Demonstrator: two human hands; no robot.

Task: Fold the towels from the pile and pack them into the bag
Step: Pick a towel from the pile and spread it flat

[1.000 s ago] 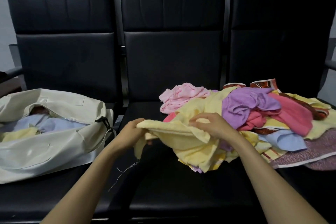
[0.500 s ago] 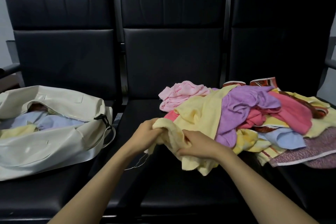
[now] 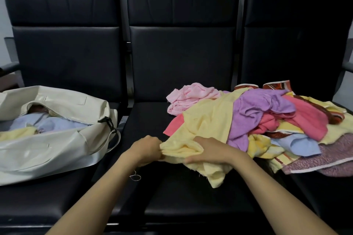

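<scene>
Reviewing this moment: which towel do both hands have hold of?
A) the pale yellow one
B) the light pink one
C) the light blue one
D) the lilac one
A: the left hand pinches the near edge of the pale yellow towel, and the right hand grips the bunched cloth just beside it, at the front of the pile.

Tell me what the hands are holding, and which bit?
Both hold the yellow towel at its near edge: the left hand pinches the left end, the right hand grips the bunched cloth beside it.
</scene>
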